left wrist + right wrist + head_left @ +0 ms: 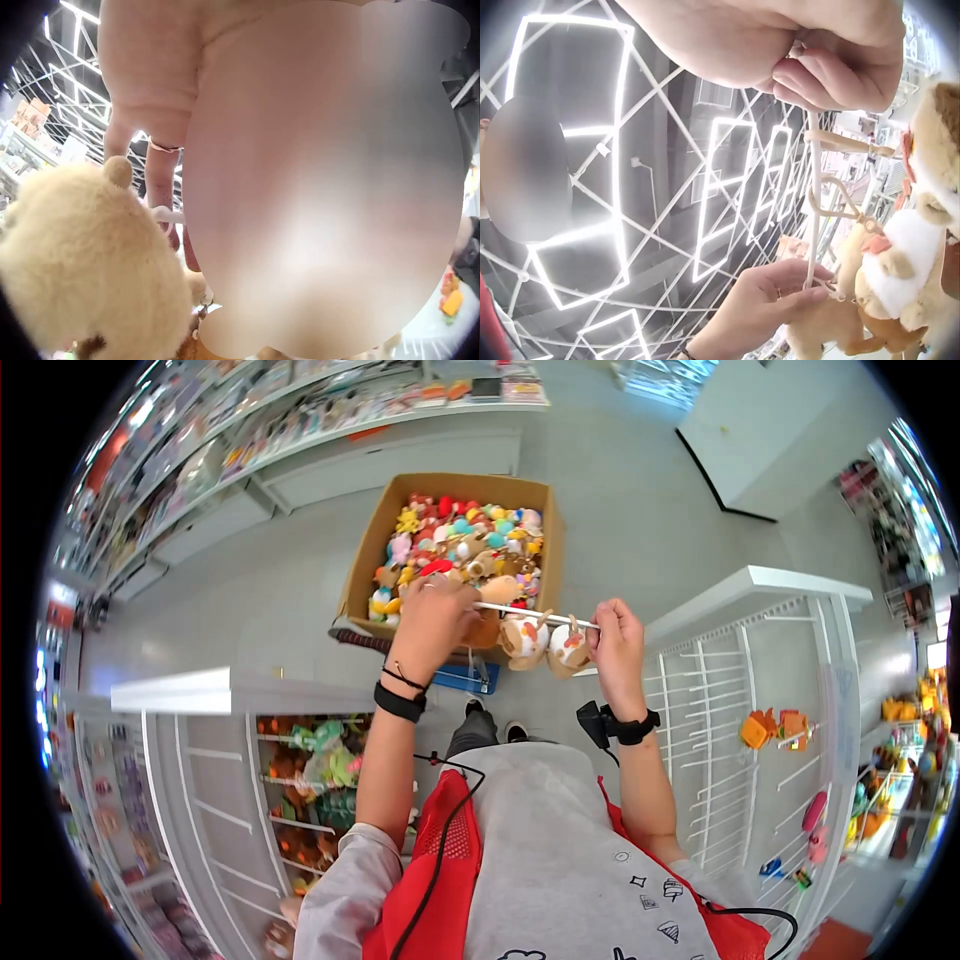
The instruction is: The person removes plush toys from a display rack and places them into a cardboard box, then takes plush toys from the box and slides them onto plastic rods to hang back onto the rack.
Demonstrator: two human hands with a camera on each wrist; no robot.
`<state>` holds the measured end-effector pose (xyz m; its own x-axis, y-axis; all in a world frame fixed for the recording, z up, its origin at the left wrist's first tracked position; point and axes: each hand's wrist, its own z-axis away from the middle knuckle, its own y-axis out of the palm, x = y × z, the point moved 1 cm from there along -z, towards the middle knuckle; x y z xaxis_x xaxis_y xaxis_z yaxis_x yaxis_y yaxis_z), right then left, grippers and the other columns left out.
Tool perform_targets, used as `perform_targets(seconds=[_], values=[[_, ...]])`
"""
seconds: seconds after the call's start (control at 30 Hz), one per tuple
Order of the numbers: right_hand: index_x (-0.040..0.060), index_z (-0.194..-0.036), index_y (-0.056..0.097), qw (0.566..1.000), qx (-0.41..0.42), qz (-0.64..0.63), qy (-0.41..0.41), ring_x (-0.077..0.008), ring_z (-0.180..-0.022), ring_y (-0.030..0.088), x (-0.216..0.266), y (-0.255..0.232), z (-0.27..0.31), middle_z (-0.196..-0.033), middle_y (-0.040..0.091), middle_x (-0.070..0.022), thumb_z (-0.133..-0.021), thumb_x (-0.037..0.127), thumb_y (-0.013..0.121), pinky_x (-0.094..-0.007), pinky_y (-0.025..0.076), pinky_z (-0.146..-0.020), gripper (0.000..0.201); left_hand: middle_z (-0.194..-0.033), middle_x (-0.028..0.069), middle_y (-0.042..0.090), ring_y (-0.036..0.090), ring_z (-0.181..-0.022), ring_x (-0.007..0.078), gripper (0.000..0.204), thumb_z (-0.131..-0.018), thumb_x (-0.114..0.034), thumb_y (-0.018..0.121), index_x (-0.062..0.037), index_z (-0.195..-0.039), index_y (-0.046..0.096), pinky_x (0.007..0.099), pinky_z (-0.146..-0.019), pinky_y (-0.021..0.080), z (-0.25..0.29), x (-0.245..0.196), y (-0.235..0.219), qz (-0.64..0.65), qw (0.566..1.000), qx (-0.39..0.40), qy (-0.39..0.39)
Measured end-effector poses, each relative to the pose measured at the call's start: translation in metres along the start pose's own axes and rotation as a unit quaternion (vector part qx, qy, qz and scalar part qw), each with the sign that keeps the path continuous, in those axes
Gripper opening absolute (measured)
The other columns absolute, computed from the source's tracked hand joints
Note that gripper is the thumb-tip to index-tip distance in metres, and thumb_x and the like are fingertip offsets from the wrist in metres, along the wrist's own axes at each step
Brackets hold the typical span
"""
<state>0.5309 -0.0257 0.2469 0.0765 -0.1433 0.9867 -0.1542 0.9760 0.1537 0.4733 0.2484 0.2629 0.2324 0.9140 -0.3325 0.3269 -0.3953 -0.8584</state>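
Note:
A thin white display hook rod (520, 610) spans between my two hands above a cardboard box. My right hand (618, 644) grips one end, with its fingers curled round the rod in the right wrist view. At the other end, my left hand (435, 622) pinches the rod, thumb and fingers meeting on it. Small plush keychains hang from the rod by strap loops: a white-and-tan plush (525, 640), another white-and-tan plush (568, 648) close to my right hand, and a brown plush (482, 628) by my left. A fluffy cream plush (94, 262) fills the left wrist view's side.
The cardboard box (552, 550) of mixed plush toys stands ahead, over a blue trolley (468, 678). White racks with prongs (705, 690) flank me; the left rack (200, 695) holds plush toys (325, 755). A stocked shelf (400, 410) runs along the far left.

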Motion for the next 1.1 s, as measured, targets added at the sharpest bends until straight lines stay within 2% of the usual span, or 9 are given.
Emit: perform_targets(seconds=[0.1,0.33,0.4,0.47,0.53,0.67,0.7,0.83,1.1], values=[[0.0094,-0.087,0.052,0.999,-0.039,-0.006,0.013,-0.0043,-0.053,0.036,-0.007,-0.011,-0.018,-0.064,0.045,0.0042,-0.112,0.021,0.051,-0.025,0.028,-0.048,0.028,-0.086,0.0047,0.072,0.069,-0.093,0.0293,0.011,-0.081,-0.015,0.08,-0.0124,-0.091,0.077,0.0444,-0.092,0.051,-0.04,0.051,0.01,-0.023,0.999,-0.019,0.043],[0.0085,-0.089,0.052,0.992,-0.093,-0.079,0.033,-0.005,-0.053,0.035,-0.035,0.033,-0.05,-0.066,0.044,0.0028,-0.111,0.022,0.052,-0.025,0.026,-0.048,0.026,-0.09,0.0095,0.073,0.069,-0.095,0.0328,0.011,-0.084,-0.008,0.077,-0.0047,-0.094,0.075,0.0482,-0.091,0.052,-0.123,0.131,0.041,-0.03,0.984,-0.102,0.143],[0.0084,-0.091,0.052,0.985,-0.118,-0.117,0.045,-0.0052,-0.053,0.035,-0.043,0.035,-0.06,-0.067,0.044,0.0028,-0.11,0.022,0.052,-0.0253,0.026,-0.048,0.024,-0.087,0.0101,0.073,0.069,-0.092,0.0333,0.01,-0.084,-0.01,0.077,-0.0075,-0.093,0.075,0.0436,-0.092,0.053,-0.132,0.173,0.055,0.01,0.995,-0.063,0.074],[0.0084,-0.092,0.052,0.984,-0.131,-0.119,0.037,-0.0054,-0.053,0.034,-0.037,0.04,-0.065,-0.067,0.043,0.0028,-0.109,0.022,0.052,-0.0256,0.026,-0.048,0.022,-0.092,0.0136,0.075,0.07,-0.091,0.0368,0.012,-0.085,-0.01,0.078,-0.0041,-0.096,0.075,0.043,-0.088,0.056,-0.133,0.199,0.054,0.049,0.995,-0.075,0.045],[0.0084,-0.092,0.052,0.981,-0.146,-0.122,0.031,-0.0055,-0.053,0.034,-0.036,0.042,-0.07,-0.067,0.043,0.0028,-0.109,0.022,0.052,-0.0259,0.026,-0.048,0.021,-0.097,0.0158,0.078,0.073,-0.09,0.0361,0.015,-0.087,-0.01,0.078,-0.001,-0.1,0.077,0.0421,-0.083,0.058,-0.137,0.221,0.052,0.127,0.987,-0.085,-0.047],[0.0081,-0.093,0.053,0.979,-0.151,-0.134,0.041,-0.0054,-0.053,0.035,-0.042,0.049,-0.077,-0.067,0.044,0.003,-0.108,0.02,0.052,-0.0254,0.026,-0.048,0.019,-0.092,0.0134,0.081,0.077,-0.075,0.0199,0.01,-0.095,-0.006,0.074,0.0016,-0.1,0.078,0.0313,-0.069,0.058,-0.143,0.238,0.039,0.241,0.952,-0.101,-0.158],[0.0081,-0.093,0.053,0.979,-0.147,-0.138,0.044,-0.0049,-0.053,0.036,-0.044,0.052,-0.078,-0.066,0.044,0.0033,-0.107,0.02,0.052,-0.0247,0.026,-0.048,0.018,-0.087,0.0108,0.08,0.076,-0.074,0.0146,0.01,-0.097,-0.004,0.071,0.004,-0.1,0.077,0.0284,-0.066,0.057,-0.144,0.244,0.038,0.28,0.938,-0.121,-0.162],[0.0077,-0.093,0.052,0.977,-0.156,-0.136,0.045,-0.0054,-0.052,0.035,-0.053,0.06,-0.08,-0.066,0.044,0.0032,-0.106,0.019,0.052,-0.0249,0.026,-0.049,0.018,-0.09,0.0105,0.079,0.077,-0.078,0.0167,0.012,-0.101,-0.004,0.07,0.0062,-0.104,0.076,0.0287,-0.068,0.06,-0.153,0.268,0.035,0.379,0.888,-0.159,-0.208],[0.0086,-0.093,0.052,0.977,-0.166,-0.13,0.041,-0.0051,-0.054,0.037,-0.056,0.065,-0.076,-0.066,0.044,0.0038,-0.11,0.025,0.053,-0.0254,0.027,-0.05,0.025,-0.093,0.0109,0.078,0.078,-0.081,0.0182,0.013,-0.101,-0.001,0.067,0.0074,-0.106,0.075,0.0294,-0.071,0.062,-0.165,0.286,0.041,0.429,0.862,-0.165,-0.213]])
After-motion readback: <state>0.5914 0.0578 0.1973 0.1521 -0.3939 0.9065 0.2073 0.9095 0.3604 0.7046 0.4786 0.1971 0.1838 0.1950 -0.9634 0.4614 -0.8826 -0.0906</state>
